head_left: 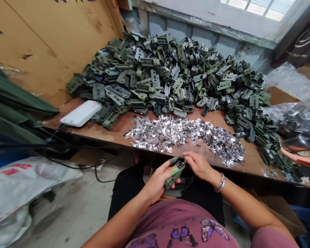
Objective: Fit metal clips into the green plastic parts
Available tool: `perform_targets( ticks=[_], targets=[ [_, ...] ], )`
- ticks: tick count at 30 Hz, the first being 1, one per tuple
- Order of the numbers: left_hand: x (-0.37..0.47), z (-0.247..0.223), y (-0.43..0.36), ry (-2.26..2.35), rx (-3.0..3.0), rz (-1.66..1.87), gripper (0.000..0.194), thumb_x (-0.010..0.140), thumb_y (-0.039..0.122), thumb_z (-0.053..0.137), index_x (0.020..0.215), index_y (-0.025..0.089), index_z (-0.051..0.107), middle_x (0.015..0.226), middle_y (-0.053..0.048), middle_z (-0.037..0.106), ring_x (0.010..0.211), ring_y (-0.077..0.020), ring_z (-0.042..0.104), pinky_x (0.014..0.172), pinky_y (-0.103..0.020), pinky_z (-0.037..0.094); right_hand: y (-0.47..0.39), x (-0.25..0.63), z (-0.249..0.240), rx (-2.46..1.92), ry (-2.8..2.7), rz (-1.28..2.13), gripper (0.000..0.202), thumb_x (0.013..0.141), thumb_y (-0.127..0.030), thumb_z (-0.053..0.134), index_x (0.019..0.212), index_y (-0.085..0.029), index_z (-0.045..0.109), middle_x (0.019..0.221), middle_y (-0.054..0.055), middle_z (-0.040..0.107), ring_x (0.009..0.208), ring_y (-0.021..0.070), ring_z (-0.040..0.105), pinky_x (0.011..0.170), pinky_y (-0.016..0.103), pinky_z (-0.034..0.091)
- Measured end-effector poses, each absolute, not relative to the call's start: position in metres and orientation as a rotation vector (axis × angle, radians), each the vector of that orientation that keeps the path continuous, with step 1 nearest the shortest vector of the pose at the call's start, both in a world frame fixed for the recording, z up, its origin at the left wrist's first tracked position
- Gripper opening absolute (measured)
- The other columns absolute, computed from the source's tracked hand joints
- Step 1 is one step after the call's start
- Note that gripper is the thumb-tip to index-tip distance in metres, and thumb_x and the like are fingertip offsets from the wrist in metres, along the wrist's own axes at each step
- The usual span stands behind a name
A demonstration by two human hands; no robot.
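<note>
My left hand (158, 181) is wrapped round a dark green plastic housing (175, 175), held tilted below the table edge, with a bright green spot on it. The left thumb wears a grey covering. Just to the right, my right hand (197, 165) has thumb and finger pinched together near the housing's upper end; what they hold is too small to make out. Beyond both hands, a spread of small shiny metal pieces (167, 132) lies on the brown table (113, 136). Behind it rises a large pile of similar green housings (155, 74).
A white power bank (81, 113) with a black cable lies at the table's left. Cardboard (41, 41) stands behind it. Clear plastic bags (289, 82) and an orange-rimmed object (299, 156) are at the right. A white sack (23, 186) sits on the floor.
</note>
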State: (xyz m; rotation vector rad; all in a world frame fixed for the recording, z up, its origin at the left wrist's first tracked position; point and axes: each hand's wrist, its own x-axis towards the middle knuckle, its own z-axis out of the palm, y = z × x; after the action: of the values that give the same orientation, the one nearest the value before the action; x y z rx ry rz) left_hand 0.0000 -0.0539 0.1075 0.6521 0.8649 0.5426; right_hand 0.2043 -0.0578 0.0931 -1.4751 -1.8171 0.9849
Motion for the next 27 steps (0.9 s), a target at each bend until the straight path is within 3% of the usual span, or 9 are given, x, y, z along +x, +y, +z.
perform_targets(
  ticks=[3, 6, 11, 15, 19, 24, 27],
  targets=[
    [0.01, 0.111, -0.054, 0.831, 0.535, 0.6, 0.035, 0.075, 0.027, 0.069, 0.106, 0.013, 0.062, 0.09, -0.007, 0.065, 0.067, -0.0134, 0.061, 0.049, -0.021, 0.048, -0.025, 0.212, 0.098, -1.829, -2.057, 0.368, 0.021, 0.097, -0.026, 0.047, 0.106, -0.017, 0.064, 0.096, 0.01, 0.065, 0.088, 0.0203, 0.061, 0.078, 0.031, 0.045],
    [0.013, 0.114, -0.052, 0.819, 0.477, 0.65, 0.032, 0.068, 0.021, 0.07, 0.098, 0.015, 0.06, 0.088, -0.006, 0.065, 0.067, -0.0136, 0.061, 0.048, -0.021, 0.048, -0.004, 0.215, 0.099, -2.075, -2.237, 0.13, 0.019, 0.095, -0.023, 0.048, 0.1, -0.017, 0.066, 0.096, 0.01, 0.064, 0.085, 0.0206, 0.061, 0.071, 0.028, 0.044],
    [0.003, 0.111, -0.046, 0.9, 0.492, 0.718, 0.024, 0.071, 0.027, 0.07, 0.086, 0.017, 0.055, 0.08, -0.005, 0.066, 0.061, -0.0134, 0.059, 0.039, -0.019, 0.043, -0.018, 0.234, 0.093, -1.874, -2.501, 0.105, 0.024, 0.095, -0.015, 0.044, 0.099, -0.018, 0.068, 0.094, 0.009, 0.064, 0.084, 0.0188, 0.059, 0.072, 0.027, 0.042],
    [0.003, 0.105, -0.045, 0.951, 0.49, 0.72, 0.025, 0.071, 0.028, 0.07, 0.087, 0.017, 0.054, 0.074, -0.002, 0.065, 0.057, -0.0121, 0.057, 0.039, -0.018, 0.042, -0.034, 0.242, 0.092, -1.823, -2.337, 0.204, 0.021, 0.094, -0.018, 0.049, 0.106, -0.019, 0.066, 0.096, 0.007, 0.065, 0.086, 0.0168, 0.06, 0.076, 0.025, 0.044],
    [0.014, 0.104, -0.046, 0.952, 0.56, 0.677, 0.025, 0.069, 0.027, 0.07, 0.087, 0.017, 0.056, 0.073, -0.001, 0.064, 0.055, -0.0103, 0.055, 0.042, -0.019, 0.043, -0.03, 0.221, 0.093, -1.995, -2.162, 0.15, 0.023, 0.095, -0.034, 0.052, 0.088, -0.017, 0.066, 0.087, 0.008, 0.067, 0.08, 0.0188, 0.062, 0.072, 0.027, 0.045],
    [0.019, 0.111, -0.044, 1.037, 0.638, 0.676, 0.028, 0.067, 0.028, 0.069, 0.09, 0.018, 0.059, 0.076, -0.001, 0.065, 0.059, -0.0121, 0.057, 0.045, -0.02, 0.042, -0.028, 0.202, 0.089, -1.949, -2.166, 0.119, 0.017, 0.091, -0.02, 0.051, 0.078, -0.015, 0.062, 0.078, 0.01, 0.067, 0.069, 0.0191, 0.062, 0.063, 0.028, 0.043],
    [0.018, 0.117, -0.044, 1.009, 0.677, 0.706, 0.033, 0.062, 0.021, 0.069, 0.095, 0.018, 0.062, 0.084, -0.002, 0.067, 0.068, -0.0127, 0.059, 0.057, -0.021, 0.045, -0.041, 0.199, 0.09, -1.652, -1.928, 0.37, 0.016, 0.089, -0.019, 0.053, 0.074, -0.018, 0.056, 0.07, 0.004, 0.063, 0.064, 0.0152, 0.059, 0.062, 0.025, 0.045]
  ],
)
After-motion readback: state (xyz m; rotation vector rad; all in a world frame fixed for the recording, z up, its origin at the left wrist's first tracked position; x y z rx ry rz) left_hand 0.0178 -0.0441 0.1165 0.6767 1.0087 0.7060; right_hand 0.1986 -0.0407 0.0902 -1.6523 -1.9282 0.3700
